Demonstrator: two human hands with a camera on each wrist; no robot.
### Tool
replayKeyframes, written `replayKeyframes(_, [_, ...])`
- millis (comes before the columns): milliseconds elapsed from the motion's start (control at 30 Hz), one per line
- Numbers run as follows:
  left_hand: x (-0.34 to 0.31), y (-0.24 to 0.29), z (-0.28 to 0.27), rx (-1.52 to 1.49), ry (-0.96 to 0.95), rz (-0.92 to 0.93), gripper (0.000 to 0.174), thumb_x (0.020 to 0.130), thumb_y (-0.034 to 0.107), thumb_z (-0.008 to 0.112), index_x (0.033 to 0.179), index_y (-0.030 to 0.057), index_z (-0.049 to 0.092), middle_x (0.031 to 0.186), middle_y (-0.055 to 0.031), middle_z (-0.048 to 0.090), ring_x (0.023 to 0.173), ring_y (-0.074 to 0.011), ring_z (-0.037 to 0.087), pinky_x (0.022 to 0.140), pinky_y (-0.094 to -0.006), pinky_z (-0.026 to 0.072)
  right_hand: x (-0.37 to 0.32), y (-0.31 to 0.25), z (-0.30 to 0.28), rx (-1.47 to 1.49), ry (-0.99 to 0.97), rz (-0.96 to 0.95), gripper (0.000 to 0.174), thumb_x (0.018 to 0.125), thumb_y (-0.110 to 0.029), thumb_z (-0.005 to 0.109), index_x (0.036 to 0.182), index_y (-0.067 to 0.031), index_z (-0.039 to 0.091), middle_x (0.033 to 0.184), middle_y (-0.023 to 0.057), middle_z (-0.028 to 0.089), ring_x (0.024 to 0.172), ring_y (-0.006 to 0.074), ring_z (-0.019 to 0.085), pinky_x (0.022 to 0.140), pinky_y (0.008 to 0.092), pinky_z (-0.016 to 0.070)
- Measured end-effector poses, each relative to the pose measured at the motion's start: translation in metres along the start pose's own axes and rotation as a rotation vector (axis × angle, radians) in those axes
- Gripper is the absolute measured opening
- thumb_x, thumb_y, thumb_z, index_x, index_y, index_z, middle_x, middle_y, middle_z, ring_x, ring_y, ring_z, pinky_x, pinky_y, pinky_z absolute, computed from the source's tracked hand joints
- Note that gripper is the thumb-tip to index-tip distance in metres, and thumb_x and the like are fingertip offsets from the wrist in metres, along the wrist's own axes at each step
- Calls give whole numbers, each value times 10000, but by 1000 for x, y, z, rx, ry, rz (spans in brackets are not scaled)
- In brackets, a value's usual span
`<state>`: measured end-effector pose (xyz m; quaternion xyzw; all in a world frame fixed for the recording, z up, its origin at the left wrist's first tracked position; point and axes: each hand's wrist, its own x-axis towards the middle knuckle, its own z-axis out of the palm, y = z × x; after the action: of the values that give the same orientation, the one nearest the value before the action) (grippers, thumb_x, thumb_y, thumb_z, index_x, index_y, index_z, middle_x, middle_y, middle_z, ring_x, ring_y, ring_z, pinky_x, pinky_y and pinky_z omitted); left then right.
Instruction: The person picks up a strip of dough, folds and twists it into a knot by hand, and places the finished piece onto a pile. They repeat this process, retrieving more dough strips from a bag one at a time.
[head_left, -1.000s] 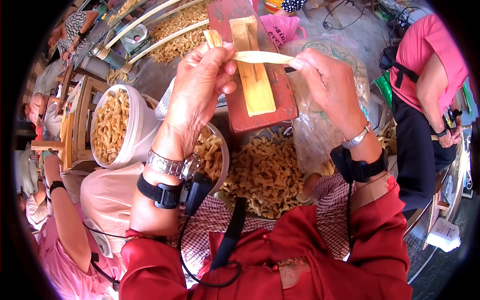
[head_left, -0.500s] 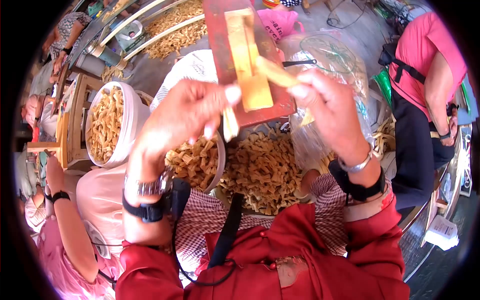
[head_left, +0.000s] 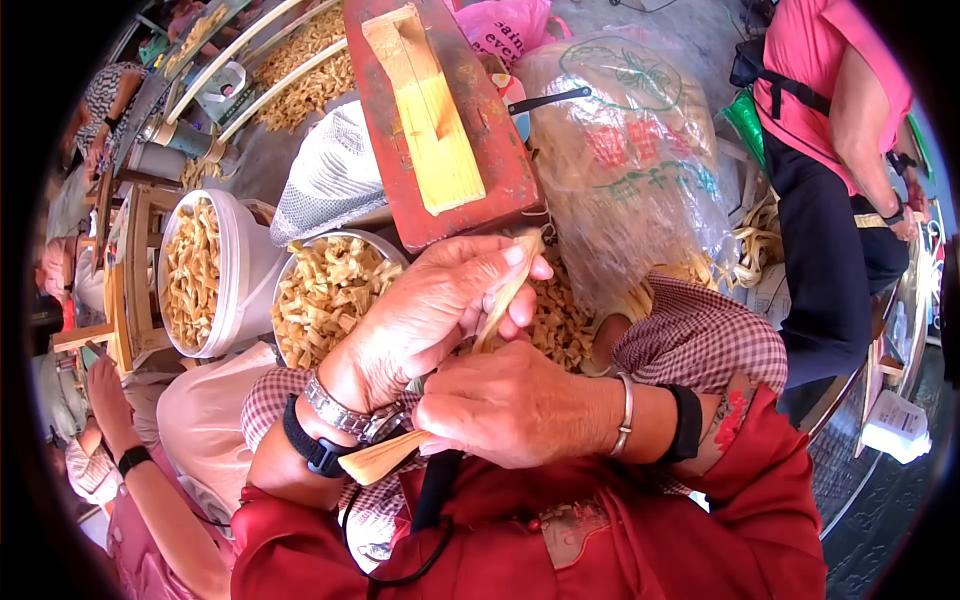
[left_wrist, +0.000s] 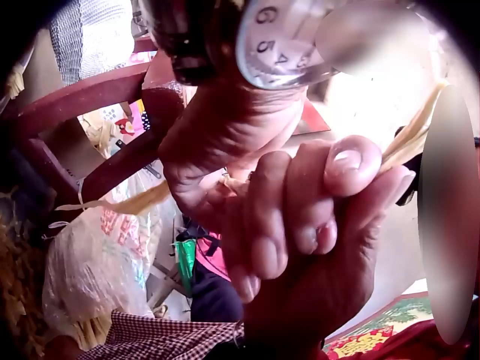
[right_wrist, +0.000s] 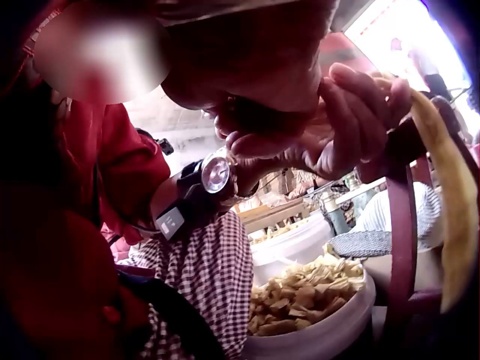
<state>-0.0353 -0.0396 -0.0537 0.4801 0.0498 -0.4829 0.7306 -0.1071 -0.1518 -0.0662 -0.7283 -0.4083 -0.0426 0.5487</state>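
Note:
One pale yellow flat strip (head_left: 500, 308) runs between both hands, low in front of the red stool. My left hand (head_left: 425, 310) pinches its upper end between thumb and fingers. Just below, my right hand (head_left: 510, 405) has its fingers curled round the strip, and a tail (head_left: 380, 458) sticks out to the left. The middle of the strip is hidden by the fingers. In the left wrist view, strip ends (left_wrist: 142, 201) show on both sides of the overlapping hands. A long piece of strip (right_wrist: 442, 180) hangs beside the fingers in the right wrist view.
More yellow strips (head_left: 440, 150) lie on the red stool (head_left: 375, 130). White buckets (head_left: 270, 265) of knotted pieces (head_left: 335, 290) stand at the left. A clear plastic bag (head_left: 630, 170) is at the right, with a black handle (head_left: 550, 100) by the stool. People sit on both sides.
Both hands have come down and towards the body, away from over the stool. Earlier they were apart with strip between or in them; now they are close together and overlap.

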Motion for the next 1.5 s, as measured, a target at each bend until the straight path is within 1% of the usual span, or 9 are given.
replayKeyframes(167, [-6,4,-7,100,-10,97,158,934,190,552,934,36,588,646,51,481,548,-26,413,508,-166,350,-1,5,-11,16,298,-64,205,820,-194,638,760,-45,511,702,93,492,628,276,540,539,360,434])
replayKeyframes(467, [-24,29,-8,286,-75,185,138,923,125,543,984,9,586,725,17,527,612,-59,467,583,-202,403,14,13,-36,375,678,562,204,979,-167,404,972,-2,523,840,29,558,680,61,502,636,196,426])
replayKeyframes(567, [-26,29,-9,764,96,402,86,892,52,568,962,8,590,780,-24,568,680,-94,515,636,-235,432,15,26,-39,399,588,626,173,948,-156,429,917,-17,527,748,-7,500,595,44,434,549,190,366])
replayKeyframes(600, [-25,31,-8,1235,177,815,111,824,-20,602,929,16,596,850,-71,588,792,-181,568,709,-284,463,17,31,-42,379,545,634,164,935,-150,437,890,-24,530,715,-19,477,565,38,407,516,190,340])
replayKeyframes(733, [-27,32,3,1461,322,1060,181,743,-37,629,909,24,589,928,-111,594,939,-293,586,781,-335,475,22,26,-59,563,331,716,190,891,-172,416,831,-34,532,612,-49,398,511,28,333,457,189,258])
replayKeyframes(867, [-21,27,-9,1464,245,1040,157,780,-7,622,884,32,512,855,-91,574,755,-285,616,627,-345,480,17,35,-71,633,152,741,260,924,-218,473,797,-5,550,635,9,482,594,62,441,535,228,369])
replayKeyframes(1000, [-18,22,-10,544,89,740,93,878,33,601,931,31,526,814,3,597,765,-42,552,621,-226,453,17,28,-62,196,268,482,244,933,-258,530,948,-14,524,721,54,528,666,101,507,602,267,434])
replayKeyframes(1100, [-23,31,-18,44,-198,547,156,894,108,604,1019,24,562,913,-12,621,795,-61,574,718,-187,456,21,20,-66,77,280,372,212,931,-232,532,953,-22,525,725,66,532,659,112,506,602,274,432])
replayKeyframes(1500, [-31,28,8,215,-47,510,458,844,166,657,1229,-31,510,1115,-74,601,866,-118,586,829,-260,478,12,28,-64,318,333,370,235,977,-236,462,968,-13,537,756,21,522,670,76,503,604,227,416])
